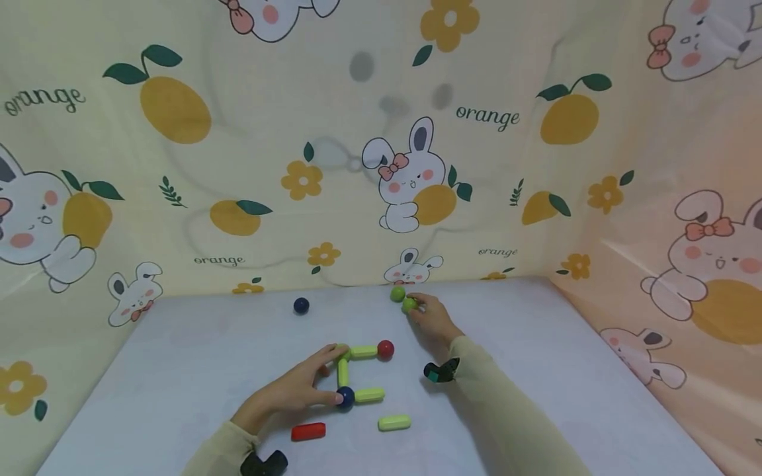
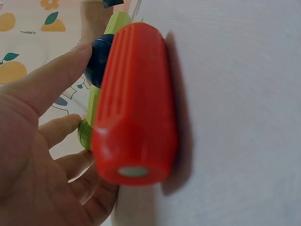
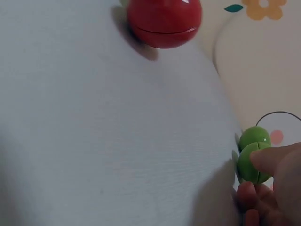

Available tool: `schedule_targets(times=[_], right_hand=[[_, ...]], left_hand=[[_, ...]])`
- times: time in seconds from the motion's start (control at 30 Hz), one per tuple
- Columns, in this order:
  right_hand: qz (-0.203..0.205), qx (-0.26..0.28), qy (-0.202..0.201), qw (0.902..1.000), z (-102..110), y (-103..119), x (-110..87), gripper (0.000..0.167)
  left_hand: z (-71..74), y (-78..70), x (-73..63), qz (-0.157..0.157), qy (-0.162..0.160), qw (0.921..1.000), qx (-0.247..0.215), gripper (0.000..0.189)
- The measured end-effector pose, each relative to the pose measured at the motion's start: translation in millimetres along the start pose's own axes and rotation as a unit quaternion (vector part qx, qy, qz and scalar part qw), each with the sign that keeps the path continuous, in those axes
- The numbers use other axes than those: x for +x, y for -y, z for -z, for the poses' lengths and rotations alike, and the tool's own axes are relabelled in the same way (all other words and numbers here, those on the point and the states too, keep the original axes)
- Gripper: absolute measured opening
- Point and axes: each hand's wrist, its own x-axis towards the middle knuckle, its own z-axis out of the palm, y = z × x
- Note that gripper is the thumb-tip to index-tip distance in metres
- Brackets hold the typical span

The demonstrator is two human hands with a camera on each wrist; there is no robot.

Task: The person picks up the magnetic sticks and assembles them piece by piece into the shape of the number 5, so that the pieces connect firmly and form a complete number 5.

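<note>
Edges: white flat tabletop (image 1: 208,357) meets printed cream cloth backdrop (image 1: 345,231) at far edge & both sides. R. hand (image 1: 434,320) works near far edge; its thumb & finger are closed to the width of one glossy green plastic-looking ball (image 1: 409,305), pinched between them. 2nd glossy green ball (image 1: 397,293) sits just beyond, close to the cloth. Loose dark navy ball (image 1: 301,305) also near far edge, well to the left. White surface stretches betw. the held ball & the built piece, approx. mid-table.

L. hand (image 1: 297,383) is part-spread, holding the built piece betw. thumb & fingertips: thumb on glossy navy ball (image 1: 345,397), fingers at green corner ball (image 1: 341,351). Yellow-green upright rod (image 1: 342,373) joins these two; yellow-green far rod (image 1: 363,352) runs right to shiny red ball (image 1: 385,350); yellow-green near rod (image 1: 370,395) runs right from navy ball, outer end free.

Nearest the wearer: loose yellow-green rod (image 1: 395,423) & faceted red rod (image 1: 308,432), lying apart from the piece.

View diffs: L. wrist cam shows red rod's lengthwise ribs & pale round inset in its end, n/v from head. R. wrist cam shows dark seams round red ball & held green ball.
</note>
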Motion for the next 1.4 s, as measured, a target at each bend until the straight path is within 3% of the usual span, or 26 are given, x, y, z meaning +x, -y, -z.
schedule_targets(times=[0.67,0.97,1.4], right_hand=[[0.034,0.019,-0.014,0.9991,1,-10,-35.0,0.042],[0.001,0.084,0.03,0.996,6,-11,-51.1,0.036],[0.046,0.083,0.112,0.9891,18,-14,-73.6,0.038]], left_hand=[[0.1,2.0,2.6,-0.006,0.0,0.9999,0.011,0.086],[-0.3,2.5,3.1,-0.007,0.003,1.0,0.007,0.085],[-0.5,0.2,1.2,-0.003,0.004,1.0,0.004,0.085]])
